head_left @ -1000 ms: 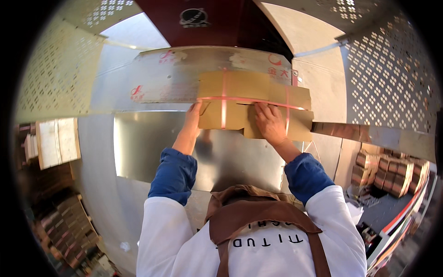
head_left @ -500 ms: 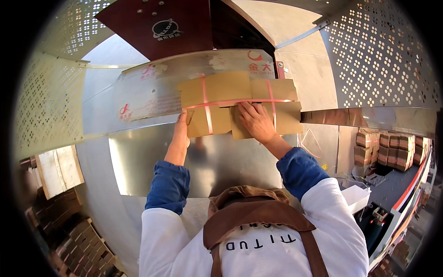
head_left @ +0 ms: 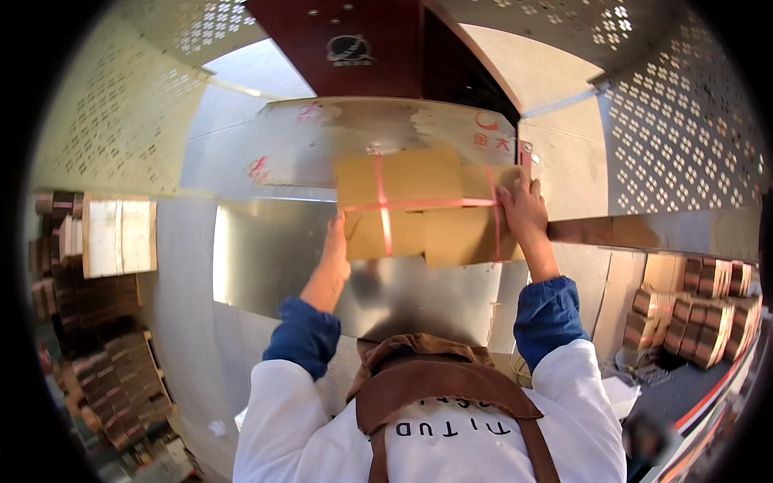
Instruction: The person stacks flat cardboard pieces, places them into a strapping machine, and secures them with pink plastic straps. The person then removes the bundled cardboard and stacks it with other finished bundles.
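Observation:
A bundle of flat brown cardboard pieces (head_left: 443,233) is tied with pink straps (head_left: 381,185), one running lengthwise and two across. The bundle is in front of me, above the shiny metal surface. My left hand (head_left: 333,256) presses against its left end, with the thumb along the near left edge and the other fingers hidden beneath or behind. Around the right end, my right hand (head_left: 527,213) has its fingers on the far right corner and its thumb on top near the strap. Both hands grip the bundle between them.
A metal worktop (head_left: 274,266) lies under the bundle, with a worn plate (head_left: 354,129) behind it and a dark red machine housing (head_left: 346,60) beyond. Perforated panels (head_left: 684,129) stand on either side. Strapped cardboard stacks (head_left: 700,326) are at the right, and more stacks (head_left: 121,386) at the left.
My right hand has moved from the lengthwise strap at the bundle's middle to its right end. My left hand stays on the left end. The whole view has shifted.

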Demonstrator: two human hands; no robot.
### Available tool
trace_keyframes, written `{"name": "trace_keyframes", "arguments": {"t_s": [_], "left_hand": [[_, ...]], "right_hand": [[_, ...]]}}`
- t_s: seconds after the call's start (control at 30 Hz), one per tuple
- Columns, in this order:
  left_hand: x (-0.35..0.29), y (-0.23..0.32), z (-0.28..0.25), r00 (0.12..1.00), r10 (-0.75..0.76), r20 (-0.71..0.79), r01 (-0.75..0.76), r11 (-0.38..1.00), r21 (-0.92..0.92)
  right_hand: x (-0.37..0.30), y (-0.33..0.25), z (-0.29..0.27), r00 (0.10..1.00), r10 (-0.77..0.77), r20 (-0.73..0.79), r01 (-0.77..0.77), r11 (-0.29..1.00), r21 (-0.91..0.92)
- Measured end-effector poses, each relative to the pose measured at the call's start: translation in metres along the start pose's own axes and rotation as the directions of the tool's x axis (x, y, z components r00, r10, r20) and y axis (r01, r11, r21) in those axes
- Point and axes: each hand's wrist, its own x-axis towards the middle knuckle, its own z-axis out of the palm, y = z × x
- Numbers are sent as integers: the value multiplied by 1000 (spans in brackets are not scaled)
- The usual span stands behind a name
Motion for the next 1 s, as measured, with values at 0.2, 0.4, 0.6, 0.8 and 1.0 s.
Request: {"name": "trace_keyframes", "arguments": {"t_s": [0.2, 0.4, 0.6, 0.8, 1.0], "left_hand": [[-115, -88, -36, 984, 35, -173, -48, 996, -70], [-130, -133, -72, 992, 85, -98, -108, 959, -263], [-142, -108, -171, 964, 146, -221, -206, 938, -278], [-144, -53, -348, 797, 397, -456, -477, 876, -71], [-115, 13, -490, 680, 401, -614, -540, 840, -48]], "right_hand": [[-14, 18, 4, 989, -138, 52, 141, 989, -42], [-20, -18, 2, 961, -39, 273, 93, 978, -188], [-48, -113, 55, 925, -238, 297, 293, 943, -157], [-85, -293, 161, 772, -525, 358, 474, 851, 226], [-113, -460, 243, 633, -714, 298, 669, 699, 253]]}}
